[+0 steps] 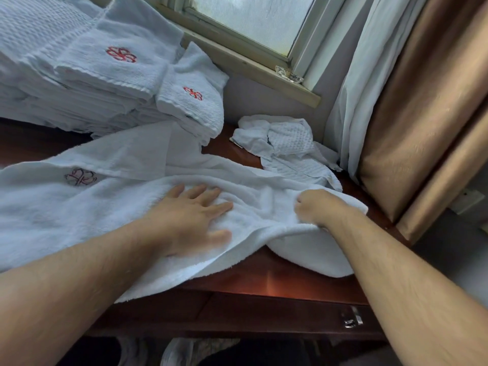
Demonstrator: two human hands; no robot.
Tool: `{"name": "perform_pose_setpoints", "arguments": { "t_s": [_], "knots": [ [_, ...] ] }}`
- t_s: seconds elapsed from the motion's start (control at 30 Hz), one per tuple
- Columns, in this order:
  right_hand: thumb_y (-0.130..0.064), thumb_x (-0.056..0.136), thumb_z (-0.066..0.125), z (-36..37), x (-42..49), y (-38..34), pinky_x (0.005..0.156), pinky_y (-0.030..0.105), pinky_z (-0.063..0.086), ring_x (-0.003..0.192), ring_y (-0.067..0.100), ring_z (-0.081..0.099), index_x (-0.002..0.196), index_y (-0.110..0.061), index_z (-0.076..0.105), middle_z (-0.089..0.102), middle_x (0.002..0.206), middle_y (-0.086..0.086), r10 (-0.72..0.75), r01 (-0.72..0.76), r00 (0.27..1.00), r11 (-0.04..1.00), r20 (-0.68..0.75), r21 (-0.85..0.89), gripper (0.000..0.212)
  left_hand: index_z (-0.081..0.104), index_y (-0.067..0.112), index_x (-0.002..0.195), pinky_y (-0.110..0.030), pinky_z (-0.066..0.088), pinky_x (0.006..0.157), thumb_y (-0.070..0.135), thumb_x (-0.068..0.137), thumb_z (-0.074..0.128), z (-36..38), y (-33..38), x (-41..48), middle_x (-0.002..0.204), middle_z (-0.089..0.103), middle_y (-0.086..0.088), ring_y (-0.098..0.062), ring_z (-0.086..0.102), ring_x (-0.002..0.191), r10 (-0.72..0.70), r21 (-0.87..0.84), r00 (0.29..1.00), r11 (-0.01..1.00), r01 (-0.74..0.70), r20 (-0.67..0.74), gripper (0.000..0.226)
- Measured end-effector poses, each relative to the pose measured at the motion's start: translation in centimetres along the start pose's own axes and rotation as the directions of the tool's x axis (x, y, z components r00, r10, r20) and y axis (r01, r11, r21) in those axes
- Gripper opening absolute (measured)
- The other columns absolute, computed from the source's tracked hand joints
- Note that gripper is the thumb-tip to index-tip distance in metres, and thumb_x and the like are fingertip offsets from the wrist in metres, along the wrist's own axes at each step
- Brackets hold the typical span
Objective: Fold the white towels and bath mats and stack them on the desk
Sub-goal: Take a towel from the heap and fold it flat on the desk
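**Fingers (200, 190) splayed on the towel (66, 215), other fist gripping**

My left hand (190, 217) lies flat at the middle of the frame, fingers straight and spread, pressing the white terry towel. My right hand (320, 207) is curled tight round a bunched fold at its right end. The towel's long axis runs left to right across the dark wooden desk (277, 281). Its pile is fluffy and rumpled, with a faded flower emblem (80, 177) at centre left. Folded towels (105, 75) are stacked at upper left.

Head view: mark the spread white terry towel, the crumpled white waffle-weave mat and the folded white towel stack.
spread white terry towel (52, 207), head view, flat part under logo.
crumpled white waffle-weave mat (290, 140), head view, raised waffle patch.
folded white towel stack (105, 75), head view, top towel near logo.
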State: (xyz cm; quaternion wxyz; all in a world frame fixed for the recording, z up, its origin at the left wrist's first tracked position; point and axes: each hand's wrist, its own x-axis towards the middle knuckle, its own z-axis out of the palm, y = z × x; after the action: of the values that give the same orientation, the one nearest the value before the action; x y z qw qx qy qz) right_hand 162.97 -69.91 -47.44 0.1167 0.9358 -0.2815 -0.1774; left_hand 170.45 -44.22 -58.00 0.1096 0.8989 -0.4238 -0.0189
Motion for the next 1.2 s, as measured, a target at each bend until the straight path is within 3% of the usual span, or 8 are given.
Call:
{"name": "perform_pose_setpoints", "arguments": {
  "t_s": [0.2,0.3,0.43,0.6,0.73,0.83,1.03,1.2],
  "knots": [
    [-0.07,0.095,0.029,4.6,1.4,0.6,0.12,0.056,0.021,0.151,0.039,0.02,0.16,-0.027,0.012,0.011,0.168,0.014,0.112,-0.135,0.99,0.917,0.083,0.376,0.08,-0.002,0.055,0.153,-0.047,-0.01,0.123,0.088,0.073,0.009,-0.6,0.1,-0.6,0.167,-0.009,0.015,-0.009,-0.013,0.153,-0.009,0.01,1.0,1.0,0.009,0.021,0.088],
    [-0.076,0.094,0.022,5.5,2.2,2.6,0.121,0.05,0.021,0.149,0.039,0.026,0.159,-0.015,0.023,0.025,0.164,0.018,0.406,-0.439,0.898,0.792,0.172,0.424,0.089,-0.002,0.048,0.156,-0.049,-0.008,0.123,0.088,0.071,0.005,-0.9,0.5,-0.5,0.168,-0.007,0.012,-0.012,-0.01,0.154,-0.036,0.026,0.999,0.999,0.035,0.033,0.094],
    [-0.063,0.1,0.028,4.6,1.8,1.5,0.103,0.04,0.04,0.119,0.031,0.056,0.151,-0.014,0.044,0.051,0.146,0.014,0.29,-0.292,0.955,0.863,0.068,0.413,0.073,-0.005,0.046,0.156,-0.052,-0.007,0.123,0.086,0.071,0.0,-0.8,1.1,-0.6,0.168,-0.011,0.008,-0.015,-0.011,0.154,-0.057,0.059,0.997,0.997,0.055,0.048,0.094],
    [-0.093,0.07,0.012,6.3,1.8,-1.6,0.117,0.063,0.006,0.154,0.039,-0.003,0.158,-0.04,0.008,-0.003,0.169,0.01,-0.002,0.033,0.997,0.912,-0.076,0.408,0.102,-0.004,0.047,0.156,-0.051,-0.008,0.122,0.087,0.07,-0.001,-0.6,1.2,-1.0,0.168,-0.01,0.01,-0.014,-0.011,0.154,-0.083,0.046,0.995,0.996,0.08,0.05,0.094],
    [-0.072,0.093,0.028,7.2,2.2,0.1,0.115,0.053,0.026,0.148,0.036,0.023,0.155,-0.031,0.031,0.027,0.163,0.009,0.027,0.089,0.961,0.912,-0.275,0.399,0.074,-0.002,0.048,0.156,-0.05,-0.007,0.123,0.086,0.072,0.002,-0.9,1.3,-1.2,0.168,-0.01,0.011,-0.013,-0.011,0.154,-0.112,0.037,0.992,0.993,0.11,0.054,0.092],
    [-0.063,0.095,0.043,6.5,1.2,0.7,0.078,0.038,0.045,0.107,0.029,0.058,0.104,-0.02,0.059,0.062,0.103,0.003,0.074,0.096,0.897,0.93,-0.435,0.356,0.046,-0.001,0.047,0.156,-0.054,-0.007,0.122,0.086,0.075,0.009,-1.2,1.4,-0.4,0.168,-0.01,0.008,-0.016,-0.011,0.154,-0.148,0.05,0.986,0.988,0.144,0.079,0.091],
    [-0.059,0.088,0.067,1.5,-2.0,2.7,0.071,0.035,0.06,0.092,0.028,0.074,0.12,-0.008,0.061,0.073,0.104,0.013,0.069,-0.149,0.933,0.968,0.352,0.204,0.061,-0.004,0.044,0.156,-0.059,-0.008,0.121,0.095,0.066,0.005,-1.2,1.7,0.6,0.168,-0.013,0.004,-0.021,-0.013,0.154,-0.091,0.054,0.989,0.995,0.085,0.12,0.104],
    [-0.068,0.069,0.08,0.3,-2.8,2.0,0.069,0.037,0.056,0.097,0.025,0.065,0.152,-0.02,0.033,0.064,0.11,0.004,0.07,-0.033,0.94,0.993,0.335,-0.113,0.106,-0.01,0.065,0.146,-0.043,-0.016,0.121,0.109,0.055,0.017,-1.6,-0.3,-1.6,0.161,-0.018,0.029,-0.002,-0.02,0.149,0.271,-0.022,0.947,0.962,-0.271,0.174,0.105]
  ]
}}
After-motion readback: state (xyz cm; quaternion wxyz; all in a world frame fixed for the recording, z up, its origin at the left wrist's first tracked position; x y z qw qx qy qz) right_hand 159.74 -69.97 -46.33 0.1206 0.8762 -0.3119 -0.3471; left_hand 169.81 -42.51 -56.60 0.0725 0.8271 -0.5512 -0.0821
